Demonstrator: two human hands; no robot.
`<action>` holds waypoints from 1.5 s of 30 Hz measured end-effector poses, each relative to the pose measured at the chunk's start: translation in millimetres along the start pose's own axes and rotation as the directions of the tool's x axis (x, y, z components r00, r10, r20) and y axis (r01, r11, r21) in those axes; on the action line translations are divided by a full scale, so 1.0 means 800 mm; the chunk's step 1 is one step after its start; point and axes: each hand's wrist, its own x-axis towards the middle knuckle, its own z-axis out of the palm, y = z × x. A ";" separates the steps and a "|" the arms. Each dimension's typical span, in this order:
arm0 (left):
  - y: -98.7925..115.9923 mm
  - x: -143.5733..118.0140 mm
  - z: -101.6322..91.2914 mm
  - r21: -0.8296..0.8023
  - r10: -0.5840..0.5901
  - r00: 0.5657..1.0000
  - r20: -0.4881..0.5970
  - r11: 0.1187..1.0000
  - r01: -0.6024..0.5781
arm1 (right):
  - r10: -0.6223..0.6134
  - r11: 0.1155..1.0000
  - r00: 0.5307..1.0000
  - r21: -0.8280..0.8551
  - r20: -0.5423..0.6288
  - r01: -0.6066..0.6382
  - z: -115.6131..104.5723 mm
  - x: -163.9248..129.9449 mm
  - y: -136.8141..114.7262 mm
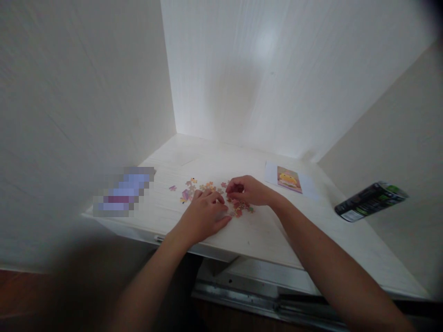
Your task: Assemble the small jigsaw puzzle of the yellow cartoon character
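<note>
Small jigsaw puzzle pieces in orange, purple, pink and green lie in a loose heap on the white desk. My left hand rests palm down at the near left of the heap, its fingers apart over some pieces and its thumb stretched to the right. Just right of it, my right hand hovers low over the heap, thumb and fingers curled together in a pinch. Whatever may be between those fingertips is too small to make out. Both hands hide part of the heap.
A picture sheet with a yellow figure lies at the right. Beyond it stands a dark can, tilted in the view. A pixelated object lies at the left. White panels enclose the desk at the back and sides.
</note>
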 end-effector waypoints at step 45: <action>-0.025 -0.002 0.000 -0.056 -0.279 0.958 -0.074 0.960 0.275 | 0.021 0.984 0.991 -0.177 0.130 0.002 -0.010 -0.009 -0.018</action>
